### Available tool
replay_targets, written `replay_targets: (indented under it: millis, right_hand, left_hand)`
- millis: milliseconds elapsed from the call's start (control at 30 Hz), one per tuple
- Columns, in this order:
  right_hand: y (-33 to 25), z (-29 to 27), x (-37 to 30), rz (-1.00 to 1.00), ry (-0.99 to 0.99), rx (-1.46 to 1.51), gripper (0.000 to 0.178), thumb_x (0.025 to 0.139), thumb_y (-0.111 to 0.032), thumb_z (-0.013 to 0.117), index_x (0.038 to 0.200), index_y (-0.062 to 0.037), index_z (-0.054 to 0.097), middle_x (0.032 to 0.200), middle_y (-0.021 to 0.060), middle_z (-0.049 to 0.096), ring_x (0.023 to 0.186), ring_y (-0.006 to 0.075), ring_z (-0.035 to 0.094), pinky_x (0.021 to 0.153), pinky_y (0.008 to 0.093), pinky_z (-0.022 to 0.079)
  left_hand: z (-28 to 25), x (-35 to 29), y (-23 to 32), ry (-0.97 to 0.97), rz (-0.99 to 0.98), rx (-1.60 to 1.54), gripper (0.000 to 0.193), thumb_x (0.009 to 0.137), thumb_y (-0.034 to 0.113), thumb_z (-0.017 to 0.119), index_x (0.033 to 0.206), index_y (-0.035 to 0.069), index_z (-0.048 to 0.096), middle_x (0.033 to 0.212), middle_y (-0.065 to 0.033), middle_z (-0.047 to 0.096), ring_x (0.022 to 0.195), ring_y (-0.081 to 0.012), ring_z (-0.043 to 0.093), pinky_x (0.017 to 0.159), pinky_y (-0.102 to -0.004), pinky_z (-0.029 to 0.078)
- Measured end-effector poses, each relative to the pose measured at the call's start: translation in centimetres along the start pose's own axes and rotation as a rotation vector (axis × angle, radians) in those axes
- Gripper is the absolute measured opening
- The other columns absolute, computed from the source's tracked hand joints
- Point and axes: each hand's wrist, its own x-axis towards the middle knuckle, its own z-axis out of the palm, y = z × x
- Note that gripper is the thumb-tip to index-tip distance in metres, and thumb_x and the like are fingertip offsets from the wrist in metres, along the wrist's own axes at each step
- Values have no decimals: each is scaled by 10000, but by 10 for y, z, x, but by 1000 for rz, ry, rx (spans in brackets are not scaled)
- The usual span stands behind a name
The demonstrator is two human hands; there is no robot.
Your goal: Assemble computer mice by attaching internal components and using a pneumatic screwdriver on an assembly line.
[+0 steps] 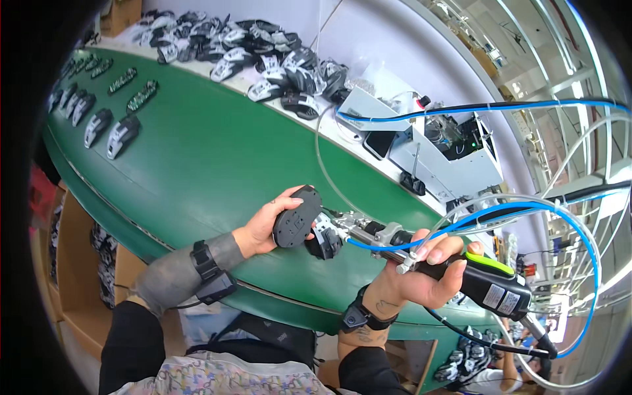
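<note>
My left hand (268, 225) grips a computer mouse by its edge, with the black oval underside (297, 217) turned toward me and small holes showing in it. My right hand (421, 276) is wrapped around a black electric screwdriver (494, 289) with a lime-green lever. The screwdriver lies nearly level, and its metal front end (368, 237) points left toward the mouse. Between the two is a black and white piece (324, 238); I cannot tell whether it belongs to the mouse or the tool. The driver's tip is hidden.
The green conveyor belt (197, 158) carries several mouse shells (122, 136) and circuit boards (142, 96) at far left. Piled mice (263, 59) line the white ledge. A grey-white machine (454, 161) stands at the back right. A blue hose (579, 243) loops around the screwdriver. Another person (507, 375) sits at lower right.
</note>
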Motion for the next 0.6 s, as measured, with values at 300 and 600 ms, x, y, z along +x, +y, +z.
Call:
replay_targets:
  millis: [300, 600]
  right_hand:
    - [-5, -4, 1, -6, -124, 54, 341, 889, -219, 482, 1167, -42, 393, 695, 78, 474, 527, 183, 512, 543, 337, 419]
    - [-6, -6, -1, -24, -84, 49, 341, 879, -217, 501, 1152, -42, 395, 691, 68, 479, 517, 178, 513, 565, 347, 428]
  left_hand:
    - [5, -3, -7, -31, -47, 20, 512, 849, 181, 507, 1325, 77, 349, 1073, -125, 490, 851, -212, 591, 687, -367, 551]
    - [4, -5, -7, -73, -63, 73, 539, 845, 203, 477, 1344, 76, 319, 1136, -161, 474, 888, -244, 599, 745, -403, 550]
